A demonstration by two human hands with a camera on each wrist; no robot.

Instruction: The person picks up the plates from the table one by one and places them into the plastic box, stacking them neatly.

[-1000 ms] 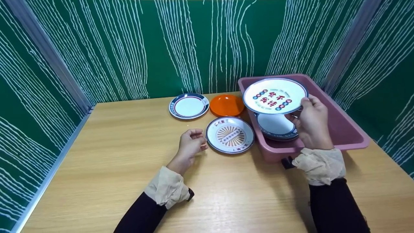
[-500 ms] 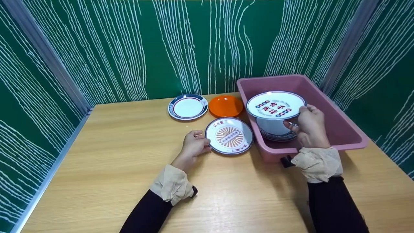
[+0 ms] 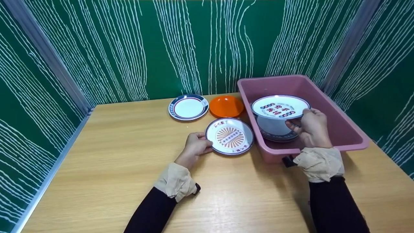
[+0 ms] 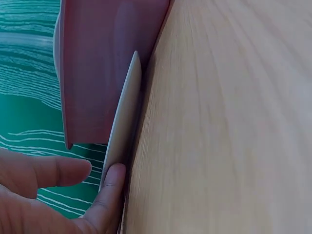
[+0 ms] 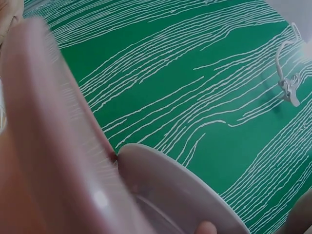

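The red-word plate [image 3: 280, 106] is up over the left part of the tub [image 3: 343, 127]. The right hand [image 3: 313, 126] pinches its right edge, and nothing else seems to hold it, so it could slip and bang on the stack [image 3: 276, 128] in the tub. Its left edge looks close to the tub's left side and might bump it. The plate is round, so no long way. Its words face up, and it seems to tip away from the person. Just left of the tub is the sun plate [image 3: 230, 136]. The left hand's [image 3: 195, 145] grip is narrow: a finger touches under the edge, the thumb just off it. Lifted like that, it could drop.
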